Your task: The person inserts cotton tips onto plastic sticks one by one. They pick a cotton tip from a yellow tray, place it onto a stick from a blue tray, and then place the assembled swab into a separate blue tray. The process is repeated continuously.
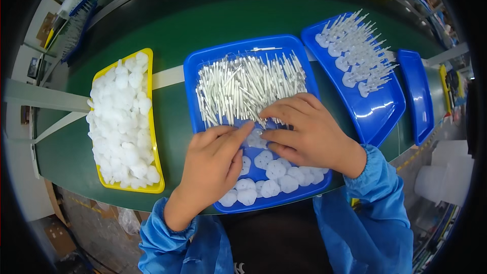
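Note:
A blue tray [203,61] in front of me holds a heap of thin white sticks [243,86] at its far half and several white flower-shaped plastic bases [276,170] at its near half. My left hand [210,165] and my right hand [304,132] meet over the tray's middle, fingertips pinching around a white base [255,139] at the edge of the stick heap. Whether a stick is pinched between the fingers is hidden.
A yellow tray [154,155] full of white bases lies to the left. To the right a blue tray [378,116] carries bases with sticks standing in them, and another blue tray [418,96] lies beyond. All rest on a green belt [177,30]. White stacked cups [441,172] stand at far right.

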